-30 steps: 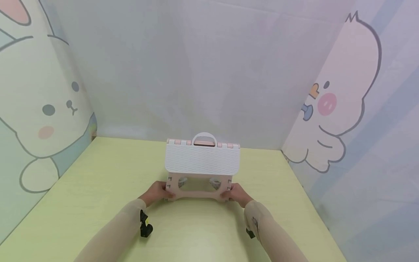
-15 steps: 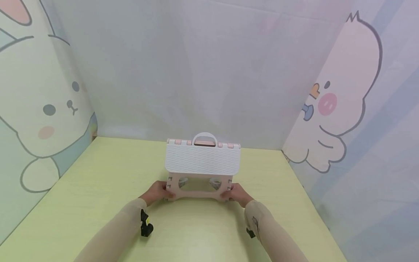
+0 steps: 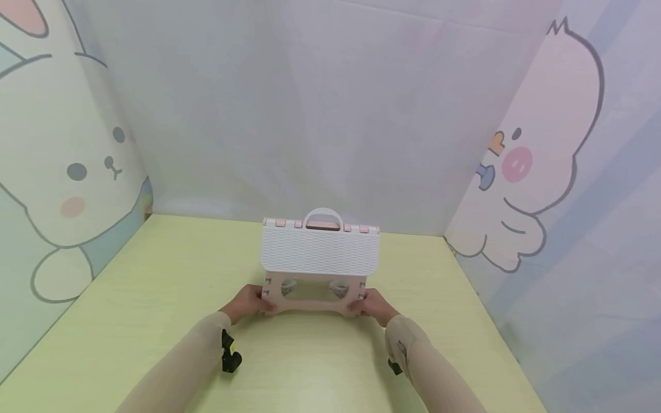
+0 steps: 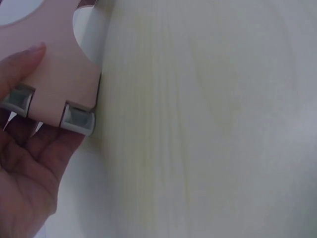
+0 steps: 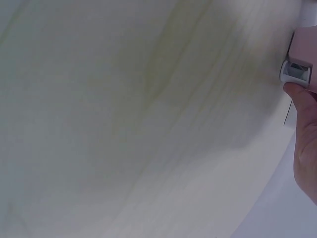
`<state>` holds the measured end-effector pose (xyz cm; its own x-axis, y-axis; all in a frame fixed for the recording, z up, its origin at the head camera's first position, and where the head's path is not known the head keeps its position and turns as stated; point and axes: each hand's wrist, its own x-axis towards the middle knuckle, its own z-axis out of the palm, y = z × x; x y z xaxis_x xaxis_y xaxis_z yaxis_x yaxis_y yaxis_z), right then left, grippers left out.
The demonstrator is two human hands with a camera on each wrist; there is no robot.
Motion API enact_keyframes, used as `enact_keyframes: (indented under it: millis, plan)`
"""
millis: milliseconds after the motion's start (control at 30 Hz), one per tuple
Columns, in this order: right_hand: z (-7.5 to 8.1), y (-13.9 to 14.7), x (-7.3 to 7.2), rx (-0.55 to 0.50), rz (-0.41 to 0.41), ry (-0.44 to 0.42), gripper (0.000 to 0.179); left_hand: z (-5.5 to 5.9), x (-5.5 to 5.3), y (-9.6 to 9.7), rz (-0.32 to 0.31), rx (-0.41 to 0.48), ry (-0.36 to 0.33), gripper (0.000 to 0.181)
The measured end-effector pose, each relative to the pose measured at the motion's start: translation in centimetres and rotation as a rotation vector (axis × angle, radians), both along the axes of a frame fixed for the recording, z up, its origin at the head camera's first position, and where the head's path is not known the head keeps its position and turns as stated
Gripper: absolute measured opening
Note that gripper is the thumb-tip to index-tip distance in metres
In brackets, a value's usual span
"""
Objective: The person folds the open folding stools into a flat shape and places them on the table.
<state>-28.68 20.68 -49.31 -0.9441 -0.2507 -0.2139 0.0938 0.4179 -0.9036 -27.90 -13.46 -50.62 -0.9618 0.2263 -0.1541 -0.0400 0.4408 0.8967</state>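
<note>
A folding stool [image 3: 320, 252] stands at the middle of the table, with a white woven-textured top, a white arched handle at the far edge and a pink leg panel below. My left hand [image 3: 249, 303] grips the lower left side of that panel. In the left wrist view the thumb lies on the pink face [image 4: 64, 64] and the fingers curl round the hinged edge. On the opposite side my right hand [image 3: 378, 307] holds the lower right edge. The right wrist view catches only part of this hand [image 5: 306, 134], its fingers at a white hinge knuckle [image 5: 295, 73].
The pale yellow table [image 3: 310, 367] spreads out around the stool. Behind it hangs a plain light curtain [image 3: 310, 115]. Cartoon-printed sheets, a rabbit [image 3: 62, 137] at left and a white chick-like figure [image 3: 542, 126] at right, close off the sides.
</note>
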Motion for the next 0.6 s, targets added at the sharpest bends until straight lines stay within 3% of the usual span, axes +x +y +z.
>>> enact_keyframes:
  millis: [600]
  plan:
    - [-0.15, -0.05, 0.01, -0.015, 0.009, 0.014, 0.046, -0.03, 0.01, -0.01, 0.007, -0.016, -0.005, 0.039]
